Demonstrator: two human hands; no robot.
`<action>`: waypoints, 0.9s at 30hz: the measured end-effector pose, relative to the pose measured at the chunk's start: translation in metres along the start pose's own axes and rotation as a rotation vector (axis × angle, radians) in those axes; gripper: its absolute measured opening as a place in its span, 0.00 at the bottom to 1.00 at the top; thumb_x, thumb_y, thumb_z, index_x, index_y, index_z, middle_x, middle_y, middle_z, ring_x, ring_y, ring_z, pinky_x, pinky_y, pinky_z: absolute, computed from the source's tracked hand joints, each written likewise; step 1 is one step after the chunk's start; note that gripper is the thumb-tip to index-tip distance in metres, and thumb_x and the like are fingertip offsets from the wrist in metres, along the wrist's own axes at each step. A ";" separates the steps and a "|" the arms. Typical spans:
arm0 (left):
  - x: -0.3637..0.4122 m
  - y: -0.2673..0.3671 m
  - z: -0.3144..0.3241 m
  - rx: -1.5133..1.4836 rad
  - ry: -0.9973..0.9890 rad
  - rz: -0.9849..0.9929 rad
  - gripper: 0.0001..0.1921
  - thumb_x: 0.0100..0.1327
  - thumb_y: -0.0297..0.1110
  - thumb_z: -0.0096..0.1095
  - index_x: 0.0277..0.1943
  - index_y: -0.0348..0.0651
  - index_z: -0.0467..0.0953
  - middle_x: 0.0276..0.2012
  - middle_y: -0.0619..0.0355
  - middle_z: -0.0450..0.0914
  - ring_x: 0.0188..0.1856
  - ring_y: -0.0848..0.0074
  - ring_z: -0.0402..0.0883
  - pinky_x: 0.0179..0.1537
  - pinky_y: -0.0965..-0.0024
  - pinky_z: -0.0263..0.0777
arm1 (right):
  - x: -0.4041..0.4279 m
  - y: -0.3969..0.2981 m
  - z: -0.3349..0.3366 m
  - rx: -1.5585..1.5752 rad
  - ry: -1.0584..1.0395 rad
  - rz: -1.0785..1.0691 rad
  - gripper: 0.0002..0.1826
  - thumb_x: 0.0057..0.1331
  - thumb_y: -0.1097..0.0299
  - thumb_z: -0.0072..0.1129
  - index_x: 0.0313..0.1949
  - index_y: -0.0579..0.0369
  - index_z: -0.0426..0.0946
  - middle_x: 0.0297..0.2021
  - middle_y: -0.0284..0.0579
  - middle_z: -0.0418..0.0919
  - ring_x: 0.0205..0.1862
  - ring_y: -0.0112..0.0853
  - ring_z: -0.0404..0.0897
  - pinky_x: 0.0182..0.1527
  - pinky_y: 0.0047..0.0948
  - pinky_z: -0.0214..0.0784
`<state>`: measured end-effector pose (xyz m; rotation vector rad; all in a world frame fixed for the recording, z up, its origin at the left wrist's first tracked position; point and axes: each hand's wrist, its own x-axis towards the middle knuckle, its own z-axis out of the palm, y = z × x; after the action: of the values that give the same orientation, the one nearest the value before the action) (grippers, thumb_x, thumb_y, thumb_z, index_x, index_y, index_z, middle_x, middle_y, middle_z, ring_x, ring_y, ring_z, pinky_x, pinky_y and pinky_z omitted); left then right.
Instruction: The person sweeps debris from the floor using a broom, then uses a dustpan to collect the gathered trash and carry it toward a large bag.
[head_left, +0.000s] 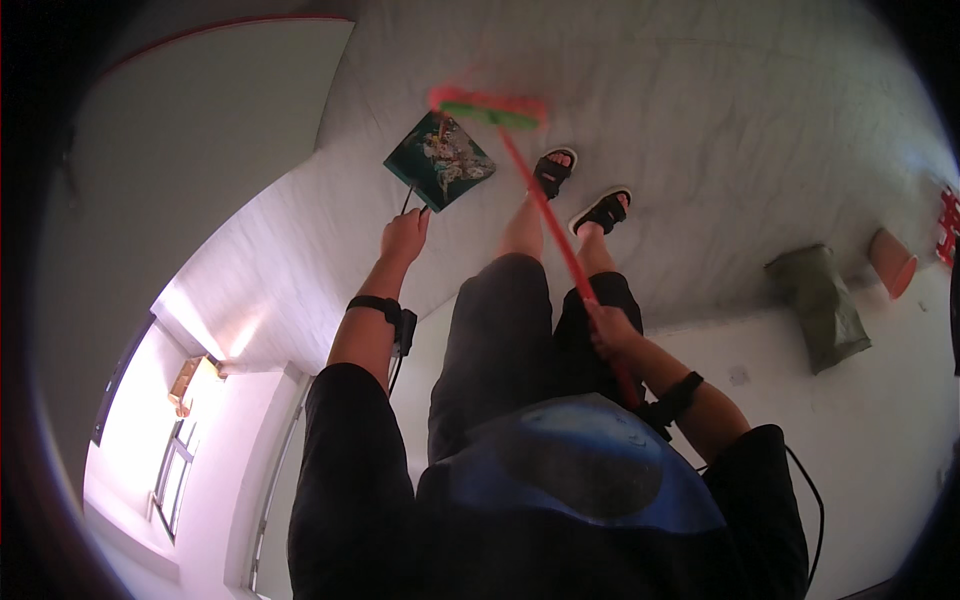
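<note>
My left hand (405, 234) grips the thin handle of a dark green dustpan (409, 161), which is held low over or on the floor. Dust and mixed scraps of debris (450, 154) lie in the pan. In my right hand (615, 330) is the red stick of a broom (551, 217), slanting from my waist toward the floor. The broom's head (491, 112), green with pinkish-red bristles, is blurred. One end of it is at the dustpan's far corner; whether they touch I cannot tell.
My feet in black sandals (553, 174) stand beside the broom stick. At the right, a dark green sack (817, 307) and an orange-pink bin (892, 262) are by the white wall (750, 420). A large pale panel with a red edge (217, 120) borders the grey floor (675, 112) at left.
</note>
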<state>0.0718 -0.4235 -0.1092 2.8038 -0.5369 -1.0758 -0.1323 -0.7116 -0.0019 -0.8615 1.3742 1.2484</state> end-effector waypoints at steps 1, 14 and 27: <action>0.004 0.008 -0.004 0.030 -0.024 -0.037 0.17 0.59 0.45 0.39 0.25 0.41 0.68 0.21 0.47 0.73 0.24 0.54 0.73 0.27 0.56 0.66 | -0.009 -0.004 0.004 0.020 -0.093 0.031 0.20 0.59 0.46 0.37 0.22 0.49 0.59 0.10 0.32 0.57 0.08 0.23 0.55 0.10 0.22 0.49; 0.009 0.044 -0.071 -0.179 0.074 -0.044 0.17 0.57 0.45 0.42 0.28 0.41 0.71 0.25 0.45 0.73 0.29 0.52 0.71 0.29 0.57 0.64 | -0.082 0.010 -0.093 0.188 -0.092 -0.182 0.17 0.58 0.51 0.44 0.23 0.51 0.63 0.11 0.32 0.59 0.08 0.23 0.57 0.10 0.21 0.50; -0.020 0.180 -0.134 -0.779 0.080 0.302 0.15 0.57 0.36 0.47 0.19 0.36 0.62 0.11 0.61 0.60 0.17 0.83 0.57 0.19 0.75 0.54 | -0.006 0.176 -0.162 -0.083 0.703 -0.269 0.15 0.53 0.60 0.51 0.29 0.62 0.70 0.11 0.43 0.68 0.10 0.31 0.69 0.13 0.29 0.63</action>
<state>0.0940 -0.5898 0.0410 2.0037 -0.3967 -0.8569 -0.3347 -0.8348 0.0297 -1.5846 1.6725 0.8206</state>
